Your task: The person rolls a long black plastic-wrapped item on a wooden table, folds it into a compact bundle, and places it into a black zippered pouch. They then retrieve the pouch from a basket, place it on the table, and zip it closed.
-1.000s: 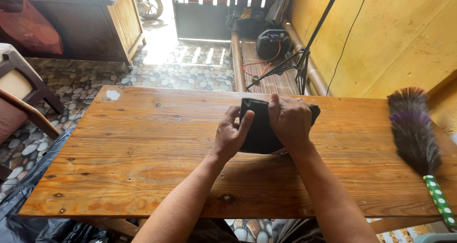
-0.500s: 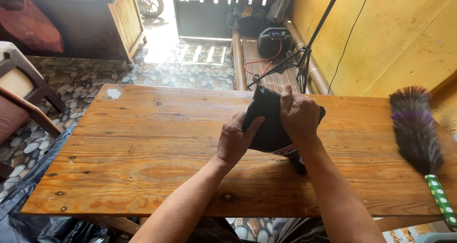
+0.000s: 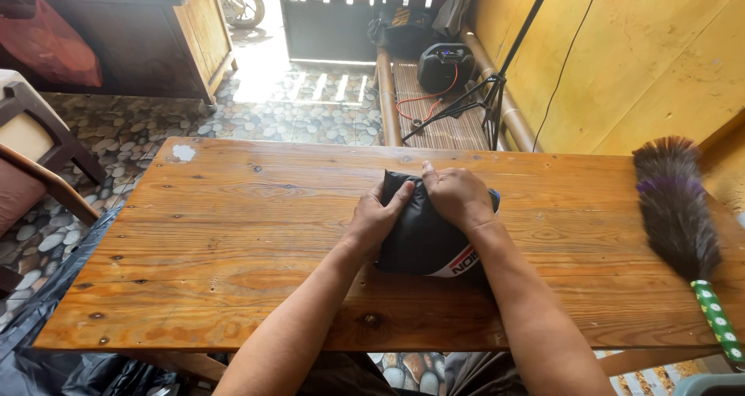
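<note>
1. Half a second ago we had the folded black fabric bundle with a white and red printed band (image 3: 423,237) tilted up off the boards; now it lies flat on the plank wooden worktop (image 3: 233,241), a little right of centre.
2. Our left hand (image 3: 378,216) presses on the bundle's left side, fingers bent over its top edge, a loose grip on the cloth.
3. Our right hand (image 3: 458,197) lies over the bundle's far right corner, fingers curled down onto it, pressing rather than clenching.
4. A grey-brown feather duster with a green spotted handle (image 3: 683,225) lies near the worktop's right edge, well apart from the bundle.
5. The left half of the worktop is bare boards, and the near edge lies close to our forearms.
</note>
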